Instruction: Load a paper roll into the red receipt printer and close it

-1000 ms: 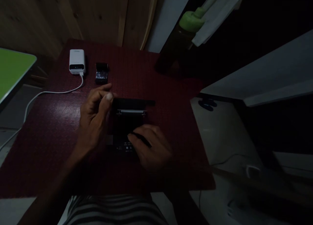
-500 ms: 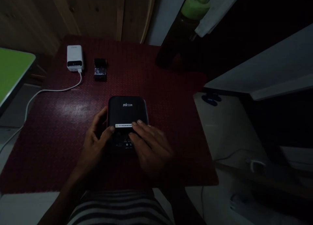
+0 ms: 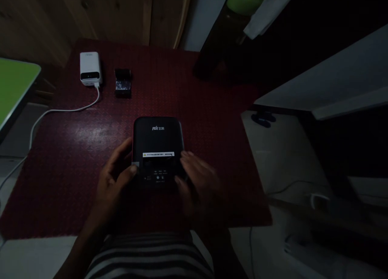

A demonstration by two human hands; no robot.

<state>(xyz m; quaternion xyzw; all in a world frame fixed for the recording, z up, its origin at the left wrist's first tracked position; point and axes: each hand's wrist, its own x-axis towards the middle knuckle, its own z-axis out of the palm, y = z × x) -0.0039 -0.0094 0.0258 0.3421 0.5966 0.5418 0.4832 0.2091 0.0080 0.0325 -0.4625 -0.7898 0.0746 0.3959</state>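
A black box-shaped device [image 3: 157, 138], apparently a label printer, lies flat on the red tabletop with a white warning strip, a dark slot and small buttons on top. My left hand [image 3: 113, 178] grips its left side, thumb on the upper edge and fingers down along the side. At the right edge is my right hand [image 3: 200, 182], slightly blurred, its fingers stretched and the thumb apart near the front right corner. Whether those fingertips press on the casing I cannot tell.
The red table [image 3: 212, 133] holds a white power bank [image 3: 90, 66] with a white cable [image 3: 65, 110] trailing left. Beside it is a small black object [image 3: 123, 84] with a shiny middle. A green-capped bottle [image 3: 224, 32] stands at the back right. A green tabletop [image 3: 16, 83] adjoins on the left.
My right hand has slid right, off the top of the printer to its right edge, uncovering the warning strip and buttons. My left hand stays on the left side.
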